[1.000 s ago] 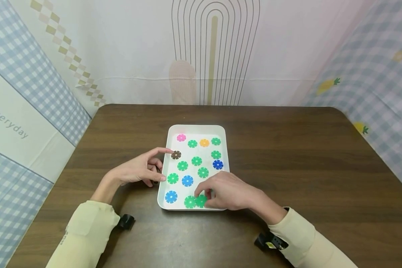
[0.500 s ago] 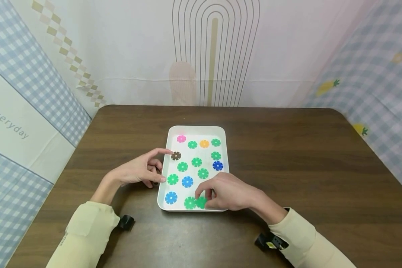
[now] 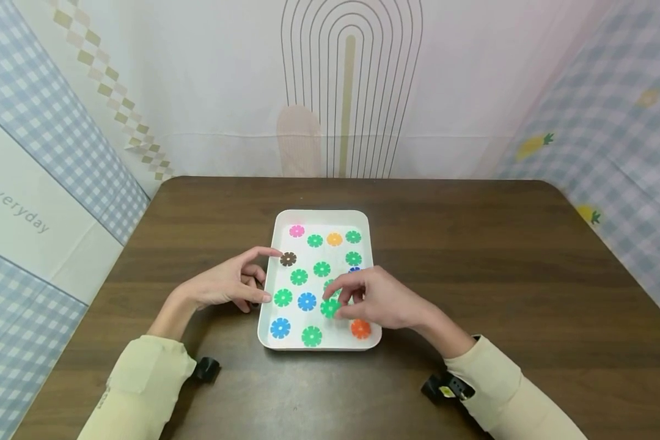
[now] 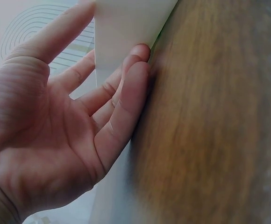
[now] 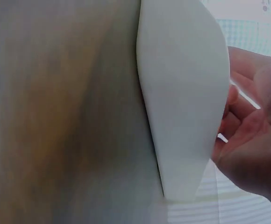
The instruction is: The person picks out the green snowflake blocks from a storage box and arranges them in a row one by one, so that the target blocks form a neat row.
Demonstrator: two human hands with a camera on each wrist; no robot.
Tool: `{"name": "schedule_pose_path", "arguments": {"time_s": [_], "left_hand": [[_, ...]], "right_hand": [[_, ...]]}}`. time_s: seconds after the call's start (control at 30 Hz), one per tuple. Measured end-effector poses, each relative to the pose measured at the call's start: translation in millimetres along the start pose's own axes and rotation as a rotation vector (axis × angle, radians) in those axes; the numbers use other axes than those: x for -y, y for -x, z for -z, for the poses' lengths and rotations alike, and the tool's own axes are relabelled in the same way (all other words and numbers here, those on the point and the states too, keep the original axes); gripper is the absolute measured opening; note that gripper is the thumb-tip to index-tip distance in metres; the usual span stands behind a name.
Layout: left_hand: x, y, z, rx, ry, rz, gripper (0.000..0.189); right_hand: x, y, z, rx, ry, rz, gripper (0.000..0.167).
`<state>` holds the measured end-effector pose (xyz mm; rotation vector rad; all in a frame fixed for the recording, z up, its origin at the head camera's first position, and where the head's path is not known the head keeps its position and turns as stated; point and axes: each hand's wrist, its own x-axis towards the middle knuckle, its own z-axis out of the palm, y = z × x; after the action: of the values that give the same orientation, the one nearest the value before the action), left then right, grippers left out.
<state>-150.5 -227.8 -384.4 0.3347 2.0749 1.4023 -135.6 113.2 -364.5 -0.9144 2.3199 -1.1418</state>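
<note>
A white rectangular tray (image 3: 322, 215) lies on the table, with notched plastic snowflake discs in several colours inside. My left hand (image 3: 225, 281) holds the tray's left edge: index fingertip and thumb at the rim, the other fingers bent against the outer wall (image 4: 126, 28). Beside that index finger is a brown disc (image 3: 288, 259). Over the tray's lower right part, my right hand (image 3: 385, 299) pinches a green snowflake disc (image 3: 329, 308) between thumb and index finger. The tray wall hides this disc in the right wrist view. Behind the right hand, a dark blue disc (image 3: 354, 269) is partly covered.
An orange-red disc (image 3: 360, 329) sits in the tray's near right corner, a green disc (image 3: 311, 336) along the near side. Pink (image 3: 296, 231) and yellow-orange (image 3: 334, 239) discs lie toward the far end. Brown wooden table (image 3: 473, 244) surrounds the tray; a printed curtain (image 3: 214, 91) hangs behind.
My right hand has moved up and away from the near edge with the pinched green disc, uncovering the orange-red disc. My left hand stays at the tray's edge.
</note>
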Motion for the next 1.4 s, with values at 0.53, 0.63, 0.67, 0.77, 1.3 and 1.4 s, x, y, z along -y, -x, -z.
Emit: {"name": "schedule_pose_path", "arguments": {"time_s": [0.53, 0.63, 0.67, 0.77, 1.3, 1.4], "left_hand": [[-1.5, 8.0, -0.2, -0.014, 0.007, 0.018, 0.087], [-1.1, 9.1, 0.0, -0.020, 0.005, 0.024, 0.087], [-1.1, 9.6, -0.1, -0.020, 0.003, 0.024, 0.087], [-1.3, 11.4, 0.5, -0.020, -0.004, 0.026, 0.087], [-2.0, 15.0, 4.8, -0.017, -0.022, 0.039, 0.087], [-1.6, 12.8, 4.0, -0.016, -0.006, 0.047, 0.086]], "right_hand": [[-31.3, 4.0, 41.0, -0.351, -0.134, -0.140, 0.029], [-37.6, 4.5, 45.6, -0.377, -0.131, -0.160, 0.030], [-39.6, 4.4, 47.0, -0.384, -0.134, -0.167, 0.029], [-44.8, 4.8, 50.4, -0.406, -0.133, -0.179, 0.029], [-61.7, 4.1, 60.0, -0.350, -0.084, -0.321, 0.032], [-64.2, 4.3, 60.1, -0.326, -0.078, -0.354, 0.032]]}}
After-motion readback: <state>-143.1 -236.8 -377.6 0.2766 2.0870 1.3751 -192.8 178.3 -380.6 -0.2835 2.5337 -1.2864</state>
